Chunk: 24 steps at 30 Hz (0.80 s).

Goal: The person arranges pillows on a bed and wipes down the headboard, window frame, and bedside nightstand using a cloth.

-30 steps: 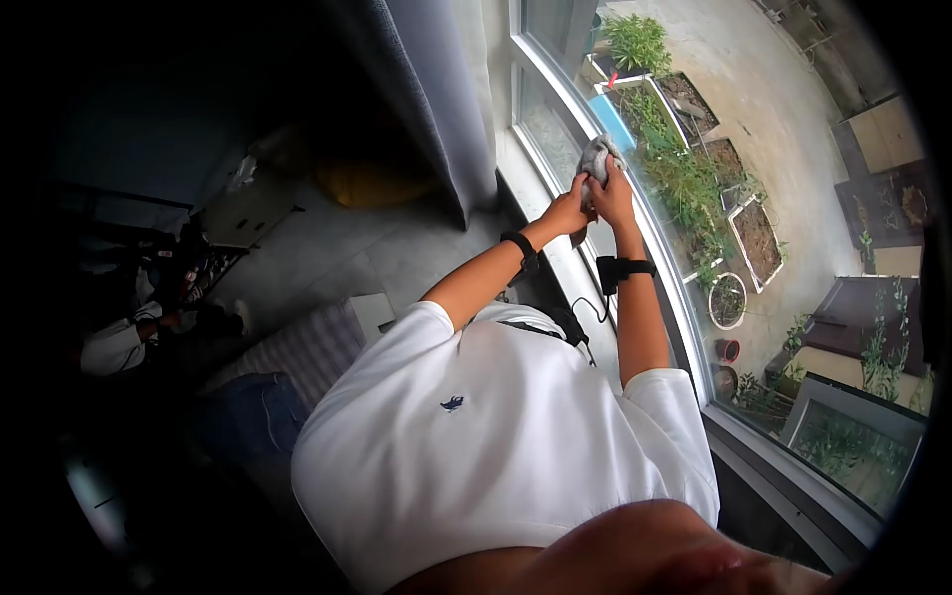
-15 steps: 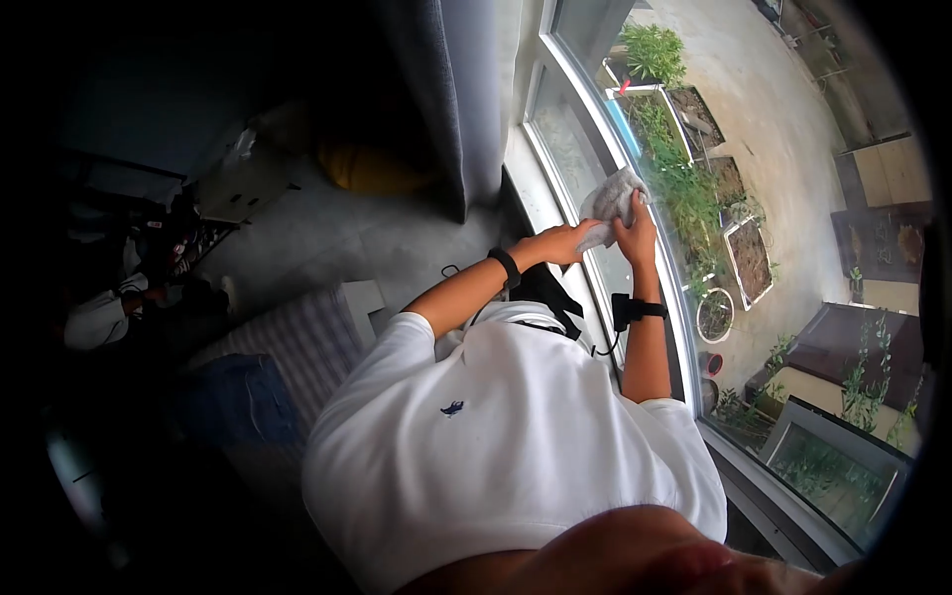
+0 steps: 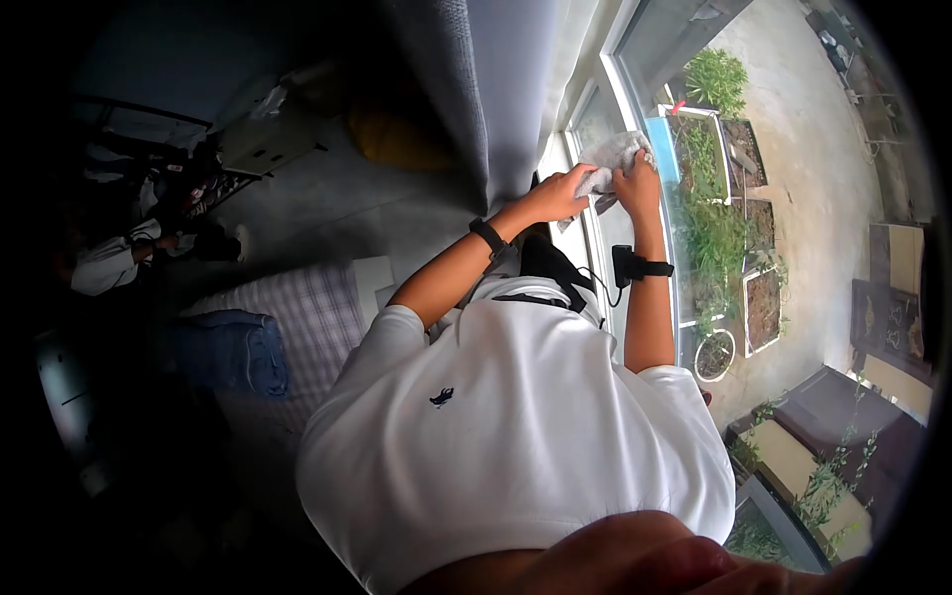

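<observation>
A crumpled grey cloth [image 3: 613,154] is held between both hands in front of the window frame. My left hand [image 3: 557,195] grips its near left edge, thumb and fingers closed on it. Against the right part of the cloth, my right hand [image 3: 638,185] is closed with its fingers bent into the fabric. Each wrist wears a black strap, and the right one carries a small black box [image 3: 627,266] with a cable.
A grey curtain [image 3: 511,89] hangs left of the white window frame [image 3: 620,74]. Planters [image 3: 762,309] stand outside the glass. Folded jeans [image 3: 233,352] lie on a checked cover [image 3: 317,307]. Another person's pale sleeve [image 3: 104,270] shows at the far left.
The view has shifted relative to the window. The cloth, bunched in both hands a second ago, is now spread wider between them, and my hands have moved apart.
</observation>
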Motion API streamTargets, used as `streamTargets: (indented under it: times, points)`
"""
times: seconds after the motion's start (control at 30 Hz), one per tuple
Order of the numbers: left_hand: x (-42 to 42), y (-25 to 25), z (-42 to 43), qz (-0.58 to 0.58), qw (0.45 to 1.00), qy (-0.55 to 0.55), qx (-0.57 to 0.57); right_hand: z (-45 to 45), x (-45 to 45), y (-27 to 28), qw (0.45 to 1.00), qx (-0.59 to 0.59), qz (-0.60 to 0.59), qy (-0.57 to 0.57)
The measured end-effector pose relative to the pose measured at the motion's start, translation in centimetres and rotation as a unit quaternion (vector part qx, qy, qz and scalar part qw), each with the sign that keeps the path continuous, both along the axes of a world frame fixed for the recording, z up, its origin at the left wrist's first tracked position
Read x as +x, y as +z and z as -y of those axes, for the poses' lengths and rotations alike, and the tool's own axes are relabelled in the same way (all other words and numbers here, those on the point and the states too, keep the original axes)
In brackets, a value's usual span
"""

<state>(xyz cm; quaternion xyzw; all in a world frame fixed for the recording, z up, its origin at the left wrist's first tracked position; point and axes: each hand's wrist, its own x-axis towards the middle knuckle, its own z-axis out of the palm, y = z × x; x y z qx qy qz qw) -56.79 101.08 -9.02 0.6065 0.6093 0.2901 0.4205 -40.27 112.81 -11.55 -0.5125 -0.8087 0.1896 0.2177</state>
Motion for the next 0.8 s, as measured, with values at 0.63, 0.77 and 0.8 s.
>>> streamTargets:
  times: [0.63, 0.77, 0.8]
  points:
    - [-6.0, -0.2, -14.7, -0.106, 0.961, 0.21, 0.148, -13.2, -15.8, 3.8, 0.996, 0.022, 0.089, 0.014]
    - [-5.9, -2.0, -14.4, -0.074, 0.983, 0.17, -0.005, -13.2, -15.3, 4.0, 0.992, -0.013, 0.128, 0.01]
    - [-5.8, -2.6, -14.2, -0.046, 0.986, 0.145, -0.069, -14.0, -15.0, 3.7, 0.991, -0.033, 0.126, 0.013]
